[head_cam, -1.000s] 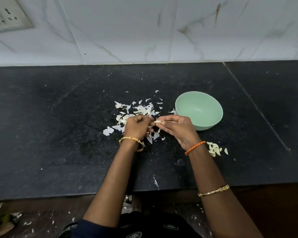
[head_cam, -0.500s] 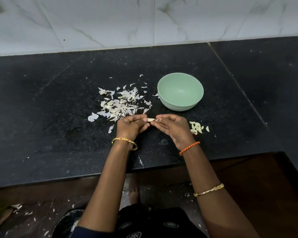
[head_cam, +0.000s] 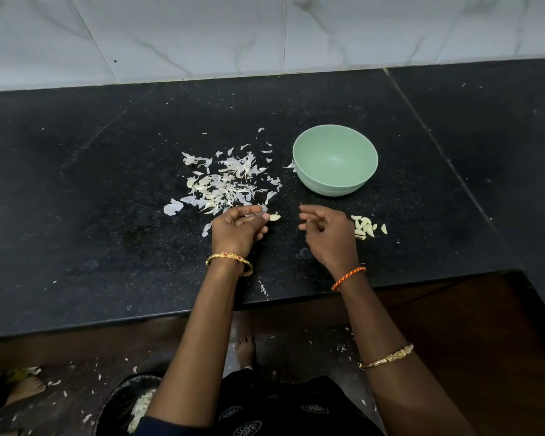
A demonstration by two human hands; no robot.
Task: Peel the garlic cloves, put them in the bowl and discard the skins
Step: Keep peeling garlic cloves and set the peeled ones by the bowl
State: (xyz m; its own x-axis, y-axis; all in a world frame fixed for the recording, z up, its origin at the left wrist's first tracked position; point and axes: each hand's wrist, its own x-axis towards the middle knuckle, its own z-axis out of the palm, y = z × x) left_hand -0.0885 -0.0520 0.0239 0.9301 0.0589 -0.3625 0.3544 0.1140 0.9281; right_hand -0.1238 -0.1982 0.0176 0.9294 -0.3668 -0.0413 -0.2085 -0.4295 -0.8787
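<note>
My left hand (head_cam: 239,229) pinches a pale garlic clove (head_cam: 275,217) at its fingertips, just above the black counter (head_cam: 76,215). My right hand (head_cam: 328,236) hovers a little to the right of it, fingers loosely curled, with nothing visible in it. A pile of white garlic skins (head_cam: 224,180) lies just beyond my left hand. The green bowl (head_cam: 309,176) stands empty behind my right hand. Several peeled cloves (head_cam: 365,228) lie on the counter right of my right hand.
The counter's front edge (head_cam: 265,305) runs just under my wrists. A white tiled wall (head_cam: 265,36) closes the back. On the floor below, a dark bin (head_cam: 120,401) holds some skins, and skin flakes are scattered around a bare foot (head_cam: 244,350).
My hands were together on the clove and have now parted. The right hand has let go and moved right, while the left hand keeps the clove.
</note>
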